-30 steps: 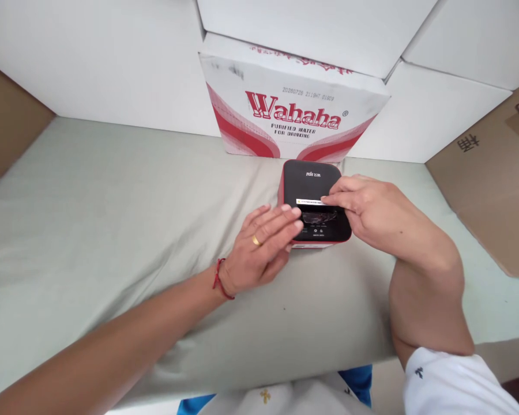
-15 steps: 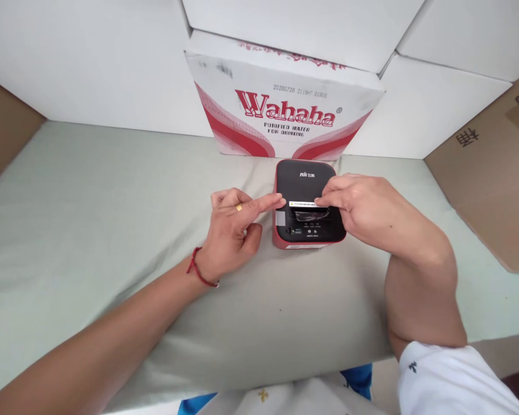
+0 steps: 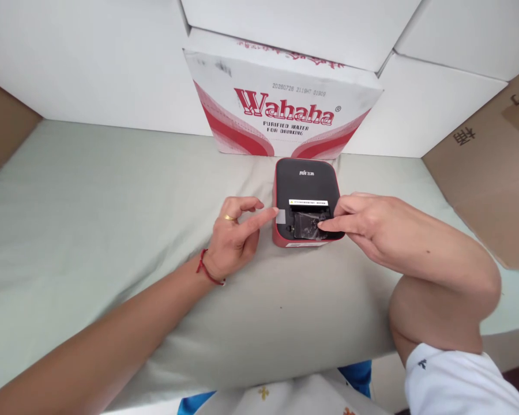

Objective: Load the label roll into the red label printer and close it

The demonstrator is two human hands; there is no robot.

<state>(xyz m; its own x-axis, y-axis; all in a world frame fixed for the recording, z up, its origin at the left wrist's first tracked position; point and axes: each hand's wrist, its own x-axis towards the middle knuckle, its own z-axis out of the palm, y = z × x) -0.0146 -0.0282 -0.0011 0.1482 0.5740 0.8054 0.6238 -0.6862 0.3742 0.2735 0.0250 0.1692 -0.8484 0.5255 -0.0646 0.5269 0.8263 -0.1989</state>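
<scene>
A small black-and-red printer [image 3: 308, 181] stands on the cloth-covered surface, its slot facing up. A crinkled clear plastic film [image 3: 307, 226] comes out of the slot and lies over the front panel. My right hand [image 3: 372, 227] reaches in from the right, its outstretched index fingertip on the film; the other fingers are bent and partly hidden. From the left, my left hand [image 3: 240, 233] points its index finger at the printer's left edge, by a silver-grey sticker [image 3: 281, 217]. The left fingers are apart and hold nothing. A white warning label [image 3: 308, 202] runs along the slot's back edge.
Behind the printer stands a white-and-red Wahaha water carton [image 3: 285, 109]. White boxes [image 3: 112, 63] form a wall at the back. Brown cardboard [image 3: 497, 167] stands at the right, and more brown cardboard [image 3: 4, 127] at the left. Greenish-grey cloth [image 3: 90, 184] covers the surface.
The film, earlier down in the slot, now spreads forward over the front panel. My right hand has moved toward me onto it. My left index finger has slid back off the lid to its left edge.
</scene>
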